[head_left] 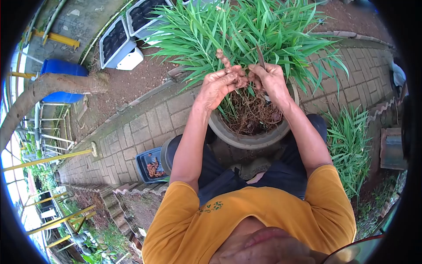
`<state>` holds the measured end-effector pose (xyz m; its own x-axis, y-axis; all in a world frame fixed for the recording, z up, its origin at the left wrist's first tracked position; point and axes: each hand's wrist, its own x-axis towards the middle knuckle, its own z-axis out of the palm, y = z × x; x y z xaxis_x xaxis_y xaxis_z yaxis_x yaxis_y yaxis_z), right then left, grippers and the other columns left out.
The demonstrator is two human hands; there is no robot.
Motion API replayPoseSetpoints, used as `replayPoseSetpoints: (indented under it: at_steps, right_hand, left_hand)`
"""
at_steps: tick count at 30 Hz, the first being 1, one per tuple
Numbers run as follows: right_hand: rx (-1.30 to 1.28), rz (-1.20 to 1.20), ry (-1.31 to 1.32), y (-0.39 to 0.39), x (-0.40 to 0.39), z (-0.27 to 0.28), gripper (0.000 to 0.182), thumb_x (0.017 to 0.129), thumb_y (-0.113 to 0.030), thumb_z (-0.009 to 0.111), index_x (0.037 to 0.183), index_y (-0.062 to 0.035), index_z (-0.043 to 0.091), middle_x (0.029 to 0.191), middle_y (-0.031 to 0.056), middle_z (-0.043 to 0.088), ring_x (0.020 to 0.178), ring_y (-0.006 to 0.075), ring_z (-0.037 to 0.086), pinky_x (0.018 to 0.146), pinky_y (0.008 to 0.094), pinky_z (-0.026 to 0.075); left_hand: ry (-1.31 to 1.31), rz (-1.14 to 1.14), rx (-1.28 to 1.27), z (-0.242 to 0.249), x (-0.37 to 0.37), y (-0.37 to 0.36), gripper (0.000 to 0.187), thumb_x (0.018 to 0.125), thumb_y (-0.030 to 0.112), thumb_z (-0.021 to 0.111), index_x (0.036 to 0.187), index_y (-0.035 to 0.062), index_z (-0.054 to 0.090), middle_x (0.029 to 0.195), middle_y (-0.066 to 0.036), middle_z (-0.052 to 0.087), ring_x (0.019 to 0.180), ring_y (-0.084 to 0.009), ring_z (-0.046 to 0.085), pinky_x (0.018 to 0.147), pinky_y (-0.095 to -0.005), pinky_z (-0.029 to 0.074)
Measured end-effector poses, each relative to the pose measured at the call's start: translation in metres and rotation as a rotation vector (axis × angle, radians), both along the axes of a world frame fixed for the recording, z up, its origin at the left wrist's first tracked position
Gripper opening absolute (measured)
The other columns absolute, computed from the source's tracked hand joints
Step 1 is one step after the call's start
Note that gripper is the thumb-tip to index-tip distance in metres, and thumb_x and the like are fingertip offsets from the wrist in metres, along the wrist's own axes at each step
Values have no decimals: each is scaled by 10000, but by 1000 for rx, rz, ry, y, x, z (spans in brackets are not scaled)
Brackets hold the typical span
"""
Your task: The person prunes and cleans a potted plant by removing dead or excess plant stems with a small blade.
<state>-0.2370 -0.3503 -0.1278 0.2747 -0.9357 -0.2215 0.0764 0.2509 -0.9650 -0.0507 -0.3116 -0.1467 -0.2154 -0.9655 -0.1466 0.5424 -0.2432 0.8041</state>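
Over a large round pot (pixel 250 143), my left hand (pixel 216 88) grips a knobbly ginger root (pixel 223 58), one long arm of it sticking up past the fingers. My right hand (pixel 273 83) is closed close beside it, holding a knife (pixel 260 58) whose dark blade points up and away. Both sets of fingers are soiled and meet around the ginger. A tangle of thin brown roots (pixel 246 115) and soil fills the pot below. Long green leaves (pixel 246 33) spread out just beyond my hands.
A blue tray (pixel 141 163) with ginger pieces (pixel 154 169) sits on the brick paving (pixel 127 136) to the left. White planter boxes (pixel 118 44), a curved tree trunk (pixel 57 86) and a blue barrel (pixel 66 68) stand farther left. Grassy plants (pixel 349 149) grow at the right.
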Motion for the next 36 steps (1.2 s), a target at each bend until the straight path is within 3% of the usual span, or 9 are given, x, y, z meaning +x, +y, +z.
replayPoseSetpoints:
  at_steps: [4, 5, 9, 12, 16, 21, 30, 34, 36]
  right_hand:
    - [-120, -17, 70, 1, -1, -14, 136, 782, -106, 658, 766, 28, 654, 644, 52, 622, 504, 77, 516, 468, 229, 407]
    - [-108, -25, 106, 2, -2, -14, 175, 767, -102, 672, 863, 44, 665, 689, 61, 644, 529, 78, 524, 492, 228, 418]
    - [-96, 31, -11, 5, 4, -6, 328, 769, -86, 672, 1049, 82, 644, 771, 82, 673, 612, 88, 568, 564, 216, 445]
    - [-36, 113, -118, 10, 5, 6, 329, 774, -73, 666, 1059, 88, 640, 795, 91, 679, 641, 97, 591, 586, 227, 462]
    - [18, 211, 100, 5, 2, 11, 181, 772, -14, 655, 933, 66, 672, 779, 119, 680, 665, 128, 633, 630, 256, 517]
    - [6, 217, -39, 3, 3, -2, 101, 772, 20, 640, 856, 68, 670, 723, 125, 667, 586, 141, 625, 554, 263, 533]
    - [27, 137, -16, -5, -11, 3, 104, 810, -93, 625, 772, 2, 645, 545, 18, 537, 422, 82, 436, 407, 235, 307]
    - [-400, 97, 390, -3, -9, -23, 151, 739, -86, 633, 822, 40, 644, 604, 53, 579, 482, 103, 506, 491, 261, 426]
    - [-335, 90, 386, 5, -3, -30, 209, 724, -107, 646, 859, 53, 643, 638, 71, 603, 455, 123, 527, 483, 279, 451]
  left_hand:
    - [41, 24, -7, -3, 4, -1, 353, 904, 25, 566, 1229, -101, 505, 1143, -193, 600, 996, -262, 632, 931, -439, 523]
    - [30, 21, -9, -4, 4, -1, 359, 905, 26, 566, 1234, -101, 501, 1149, -188, 599, 1010, -264, 628, 934, -441, 522]
    - [-1, -39, -7, -1, 4, -1, 381, 908, 31, 563, 1258, -98, 484, 1176, -169, 590, 1051, -262, 614, 937, -447, 521]
    - [-58, -67, -6, -2, -1, 2, 415, 924, 33, 544, 1303, -101, 442, 1185, -147, 575, 1017, -227, 618, 902, -416, 535]
    - [-131, -75, -37, -1, -2, 3, 479, 908, 13, 553, 1357, -65, 404, 1173, -115, 588, 1024, -209, 612, 898, -402, 533]
    - [-286, -109, -52, -9, -3, 2, 484, 883, -27, 562, 1348, -41, 429, 1219, -113, 583, 1055, -210, 607, 877, -405, 546]
    - [-174, -53, 53, -9, 7, 0, 435, 878, -14, 561, 1294, -75, 453, 1033, -191, 640, 886, -279, 677, 778, -391, 578]
    - [-116, 120, 69, -10, 9, -2, 365, 862, -15, 586, 1213, -68, 497, 992, -213, 644, 882, -305, 677, 789, -403, 581]
    - [-67, 156, 45, -12, 11, -4, 308, 852, -18, 600, 1147, -61, 521, 1002, -216, 646, 874, -296, 678, 804, -413, 579]
